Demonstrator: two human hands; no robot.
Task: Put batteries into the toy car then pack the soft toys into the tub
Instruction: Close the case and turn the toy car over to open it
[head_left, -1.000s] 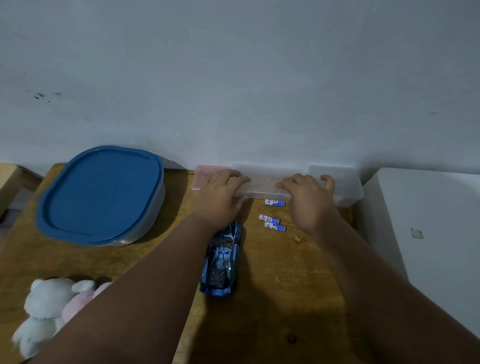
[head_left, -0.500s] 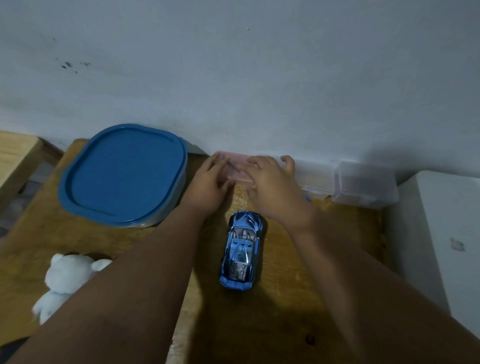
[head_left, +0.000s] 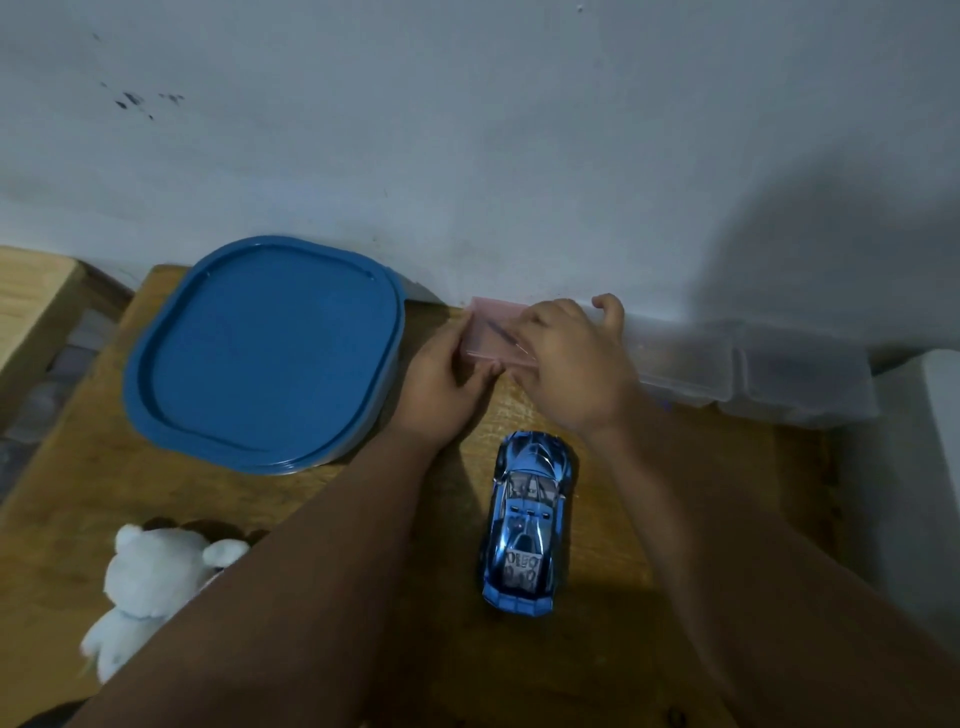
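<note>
Head view, left to right: soft toy and lidded tub untouched; both hands have shifted from the clear box to the pink case, left hand and right hand curled on it. Toy car waits nearby; batteries now hidden.

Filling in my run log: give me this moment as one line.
both hands on pink plastic box at wall | shiny blue toy car untouched on wooden table | blue-lidded tub closed | white soft toy unpacked
</note>
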